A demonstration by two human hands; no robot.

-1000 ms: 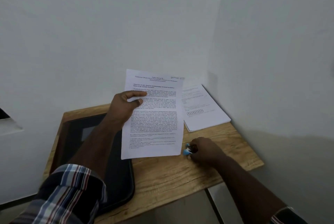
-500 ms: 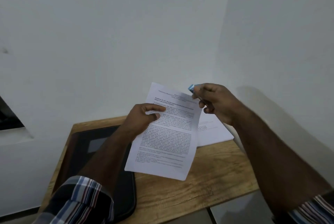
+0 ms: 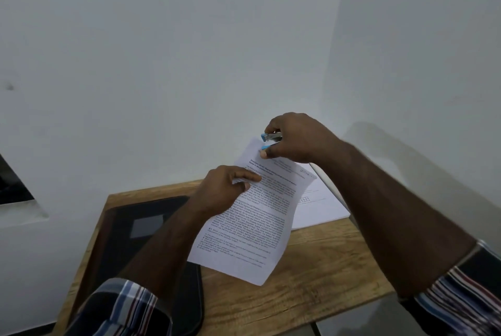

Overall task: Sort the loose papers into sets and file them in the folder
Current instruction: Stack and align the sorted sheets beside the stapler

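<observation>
Two hands busy: left hand [image 3: 221, 186] pinching paper set [image 3: 254, 216], right hand [image 3: 292, 137] gripping stapler [image 3: 271, 140] at 12 o'clock corner; stapling step, needing firm squeeze next.

The printed sheet [image 3: 252, 216] carries dense text, too blurred to read; the sheet behind it [image 3: 320, 205] likewise.

The table [image 3: 311, 295] fills the lower middle of the frame, set into the corner of two walls; the folder [image 3: 141, 227] lies flat on its left part, and the paper stack [image 3: 322, 208] lies on its far right. Above the table's middle the held sheets [image 3: 252, 227] hang tilted, the left hand [image 3: 225, 189] at their left edge, the right hand [image 3: 295, 137] with the stapler [image 3: 271, 141] at their upper corner.
</observation>
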